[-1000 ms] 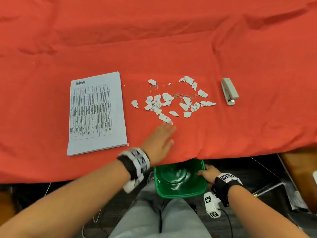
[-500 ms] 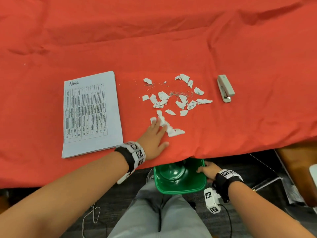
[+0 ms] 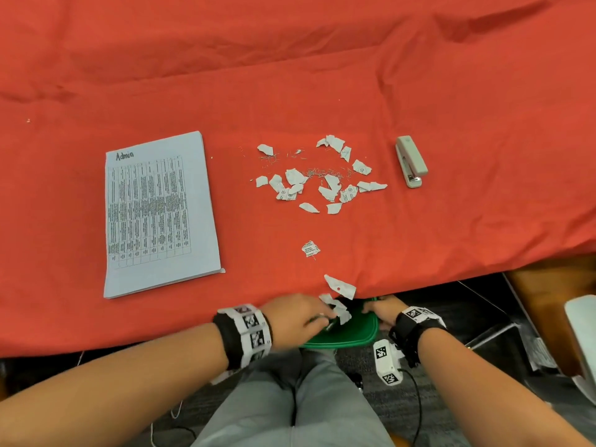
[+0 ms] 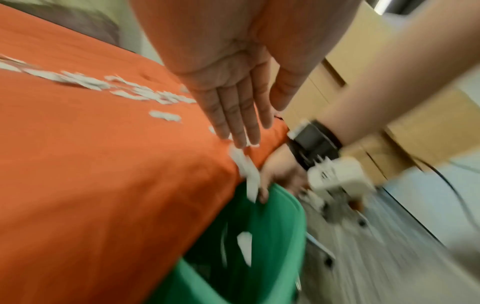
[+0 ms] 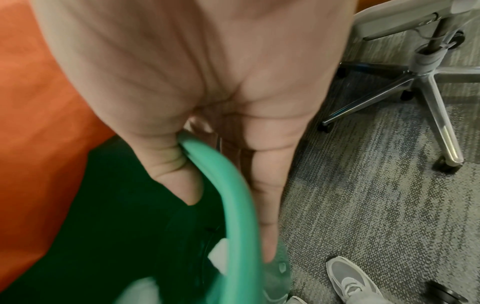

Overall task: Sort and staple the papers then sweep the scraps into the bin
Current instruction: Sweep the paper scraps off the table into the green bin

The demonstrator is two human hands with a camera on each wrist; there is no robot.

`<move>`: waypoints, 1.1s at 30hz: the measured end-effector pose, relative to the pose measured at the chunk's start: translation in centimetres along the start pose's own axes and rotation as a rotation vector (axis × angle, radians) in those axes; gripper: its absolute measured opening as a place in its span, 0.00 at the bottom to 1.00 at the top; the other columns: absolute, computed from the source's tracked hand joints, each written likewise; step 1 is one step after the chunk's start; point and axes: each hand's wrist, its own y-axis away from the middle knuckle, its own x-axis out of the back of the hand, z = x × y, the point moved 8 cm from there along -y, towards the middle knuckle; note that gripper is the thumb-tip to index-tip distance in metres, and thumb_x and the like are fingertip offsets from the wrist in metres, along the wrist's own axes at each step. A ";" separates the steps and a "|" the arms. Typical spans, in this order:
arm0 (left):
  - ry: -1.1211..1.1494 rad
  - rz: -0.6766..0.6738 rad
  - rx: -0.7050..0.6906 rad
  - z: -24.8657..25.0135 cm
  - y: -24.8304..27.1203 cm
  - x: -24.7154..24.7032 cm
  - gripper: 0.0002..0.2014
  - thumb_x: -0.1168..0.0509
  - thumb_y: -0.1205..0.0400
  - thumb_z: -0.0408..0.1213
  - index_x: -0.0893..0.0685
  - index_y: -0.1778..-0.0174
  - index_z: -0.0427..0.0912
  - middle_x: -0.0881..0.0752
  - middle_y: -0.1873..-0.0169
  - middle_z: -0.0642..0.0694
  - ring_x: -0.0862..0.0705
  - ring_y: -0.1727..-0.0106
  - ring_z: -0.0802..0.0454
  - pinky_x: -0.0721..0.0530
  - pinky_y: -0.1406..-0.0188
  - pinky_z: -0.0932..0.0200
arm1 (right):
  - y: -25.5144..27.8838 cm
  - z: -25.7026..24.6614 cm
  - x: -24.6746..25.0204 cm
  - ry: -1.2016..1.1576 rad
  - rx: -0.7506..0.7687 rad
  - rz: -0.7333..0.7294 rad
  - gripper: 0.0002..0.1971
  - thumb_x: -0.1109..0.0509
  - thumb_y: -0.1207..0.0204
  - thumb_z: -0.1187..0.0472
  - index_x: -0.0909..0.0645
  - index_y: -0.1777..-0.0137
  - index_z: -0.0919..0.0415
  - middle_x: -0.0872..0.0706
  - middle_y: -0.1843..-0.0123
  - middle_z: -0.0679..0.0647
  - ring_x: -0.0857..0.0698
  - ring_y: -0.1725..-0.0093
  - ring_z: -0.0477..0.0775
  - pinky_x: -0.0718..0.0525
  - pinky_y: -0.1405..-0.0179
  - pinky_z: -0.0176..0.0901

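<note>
Scraps at tabletop edge, green bin (image 3: 351, 333) below.
We see left hand (image 3: 295, 317) flat, fingers (image 4: 233, 115) straight and together on falling scraps (image 3: 338, 301); right hand (image 3: 380, 312) grips bin rim; stapler (image 3: 411, 161) well apart.

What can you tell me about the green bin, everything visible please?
The green bin looks like smooth plastic with a rounded, rolled rim. It is held upright below the near table edge, partly under the red cloth, mouth open upward. The right hand grips its rim, thumb inside and fingers outside. The left hand is over its mouth. A few paper scraps are inside.
</note>
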 end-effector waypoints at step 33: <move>-0.324 0.050 0.006 -0.9 -1.9 -4.8 0.33 0.48 0.14 0.45 0.56 0.16 0.44 0.66 0.17 0.44 0.68 0.17 0.47 0.69 0.21 0.53 | -2.9 4.4 -0.3 -0.003 -0.064 -0.105 0.26 0.30 0.50 0.71 0.18 0.47 0.61 0.12 0.53 0.70 0.12 0.52 0.70 0.17 0.45 0.76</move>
